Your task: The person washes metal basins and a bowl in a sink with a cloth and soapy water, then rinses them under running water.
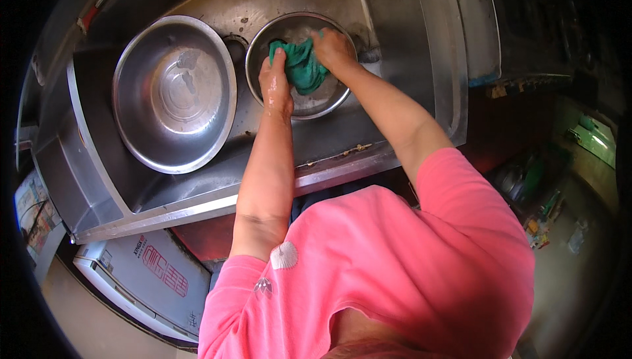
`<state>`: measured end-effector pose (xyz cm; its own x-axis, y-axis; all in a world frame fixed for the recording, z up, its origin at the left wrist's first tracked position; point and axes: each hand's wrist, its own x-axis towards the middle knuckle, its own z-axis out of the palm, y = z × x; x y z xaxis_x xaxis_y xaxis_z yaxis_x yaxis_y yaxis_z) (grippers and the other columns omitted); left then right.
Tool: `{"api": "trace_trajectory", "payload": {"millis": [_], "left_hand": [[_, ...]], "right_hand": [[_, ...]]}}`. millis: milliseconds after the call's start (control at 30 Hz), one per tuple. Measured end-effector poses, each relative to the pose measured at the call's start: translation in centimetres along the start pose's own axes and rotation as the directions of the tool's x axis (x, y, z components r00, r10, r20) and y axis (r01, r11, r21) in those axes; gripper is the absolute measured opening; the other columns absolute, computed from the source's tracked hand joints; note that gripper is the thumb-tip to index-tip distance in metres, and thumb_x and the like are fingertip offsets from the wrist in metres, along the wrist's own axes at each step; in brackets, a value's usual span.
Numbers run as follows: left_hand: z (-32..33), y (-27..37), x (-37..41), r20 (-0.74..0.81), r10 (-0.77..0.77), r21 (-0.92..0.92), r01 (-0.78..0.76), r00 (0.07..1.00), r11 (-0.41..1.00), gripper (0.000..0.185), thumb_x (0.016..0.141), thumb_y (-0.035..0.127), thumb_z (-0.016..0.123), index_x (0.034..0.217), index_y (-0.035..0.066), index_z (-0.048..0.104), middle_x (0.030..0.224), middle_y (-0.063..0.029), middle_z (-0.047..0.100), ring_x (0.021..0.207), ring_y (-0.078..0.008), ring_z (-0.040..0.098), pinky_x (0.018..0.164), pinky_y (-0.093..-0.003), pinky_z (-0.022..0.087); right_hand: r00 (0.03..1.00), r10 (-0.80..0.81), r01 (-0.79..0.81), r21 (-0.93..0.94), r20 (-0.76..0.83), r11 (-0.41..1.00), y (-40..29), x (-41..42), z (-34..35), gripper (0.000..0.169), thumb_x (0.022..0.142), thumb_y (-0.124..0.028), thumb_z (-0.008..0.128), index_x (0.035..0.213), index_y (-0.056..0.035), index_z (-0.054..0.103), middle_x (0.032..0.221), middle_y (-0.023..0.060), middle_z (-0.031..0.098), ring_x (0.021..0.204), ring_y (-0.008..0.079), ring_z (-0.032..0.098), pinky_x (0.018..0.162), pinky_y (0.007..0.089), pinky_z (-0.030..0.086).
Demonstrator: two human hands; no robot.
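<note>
A wet green cloth [305, 70] hangs bunched between my two hands, over a round stainless steel basin [323, 110] that holds some water. My left hand [276, 82] grips the cloth's left end, thumb on top, and its skin glistens with water. At the basin's right side my right hand [335, 50] clasps the cloth's other end. Left of this basin stands a larger stainless steel basin [190, 90], with a wet patch on its bottom. Both basins sit inside a metal sink [266, 159].
The sink's front rim [212, 206] runs between me and the basins. A dark round opening [236, 48] shows between the two basins. Below the sink at the left is a white chest freezer [148, 280] bearing writing. Small items [538, 225] lie on the floor at the right.
</note>
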<state>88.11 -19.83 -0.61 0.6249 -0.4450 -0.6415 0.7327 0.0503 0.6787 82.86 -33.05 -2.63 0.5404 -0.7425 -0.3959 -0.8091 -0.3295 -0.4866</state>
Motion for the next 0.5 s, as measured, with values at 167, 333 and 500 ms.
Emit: {"api": "trace_trajectory", "payload": {"millis": [167,333,500], "left_hand": [[-2.7,-3.3,3.2,-0.262,-0.033,0.356,0.128,0.965,0.926,0.077,0.079,0.033,0.065,0.141,0.007,0.028,0.14,-0.0178,0.035,0.127,-0.0292,0.037,0.1,-0.0379,0.033],[-4.3,-4.1,3.5,-0.291,-0.171,0.169,0.226,0.941,0.959,0.08,0.081,0.033,0.064,0.143,0.012,0.019,0.144,-0.0155,0.028,0.128,-0.0326,0.033,0.099,-0.0507,0.029],[-3.0,-3.7,3.5,-0.242,-0.362,0.022,0.378,0.9,0.926,0.069,0.084,0.047,0.056,0.14,0.018,0.029,0.144,-0.0119,0.028,0.126,-0.0363,0.033,0.097,-0.0603,0.027]], "right_hand": [[0.98,-0.198,0.194,-0.24,0.007,0.951,3.8,-3.4,6.8,0.044,0.084,-0.022,0.057,0.126,-0.0202,0.046,0.132,0.0114,0.039,0.116,0.0339,0.044,0.088,0.0484,0.044],[0.903,-0.239,0.343,-0.263,0.357,0.902,3.8,-1.9,3.8,0.047,0.081,-0.015,0.054,0.127,-0.0232,0.049,0.131,0.0134,0.044,0.121,0.0323,0.042,0.094,0.0449,0.041],[0.996,0.002,-0.031,0.331,0.087,0.943,3.4,0.9,7.5,0.031,0.071,-0.008,0.053,0.101,-0.006,0.063,0.112,0.02,0.056,0.106,0.0355,0.052,0.09,0.0396,0.042]]}}
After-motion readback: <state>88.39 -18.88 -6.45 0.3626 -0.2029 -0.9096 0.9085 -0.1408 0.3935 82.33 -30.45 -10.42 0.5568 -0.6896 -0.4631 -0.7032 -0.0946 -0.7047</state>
